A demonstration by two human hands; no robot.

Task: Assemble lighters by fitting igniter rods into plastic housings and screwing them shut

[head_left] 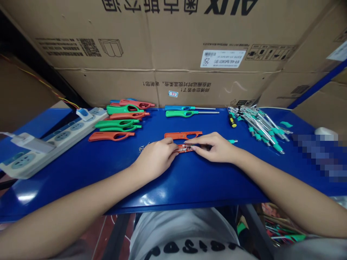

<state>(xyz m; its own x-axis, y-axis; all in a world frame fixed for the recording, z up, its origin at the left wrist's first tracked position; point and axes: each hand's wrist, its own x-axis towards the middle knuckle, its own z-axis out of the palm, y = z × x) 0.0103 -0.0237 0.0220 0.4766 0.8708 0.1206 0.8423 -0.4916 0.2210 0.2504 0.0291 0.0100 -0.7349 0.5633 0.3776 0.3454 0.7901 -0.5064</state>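
Note:
Between my hands lies an orange lighter half-shell [185, 148] with small pale and metal parts inside it. My left hand [157, 154] is closed on its left end, fingers partly hidden behind the knuckles. Thumb and fingers of my right hand [217, 147] pinch at the shell's right part; whatever sits between them is too small to make out. Just beyond, another orange half-shell [179, 135] rests on the blue table. A metal lighter tube with a teal end [232, 141] shows past my right hand. Small metal bits [143, 147] lie left of my left hand.
Green and orange lighter shells [119, 124] are stacked at left, beside a white power strip [63, 135]. Two assembled lighters [189, 113] lie at the back. A heap of metal tubes with teal ends [264, 124] and a screwdriver [232, 120] are at right. A cardboard box [121, 83] walls the back.

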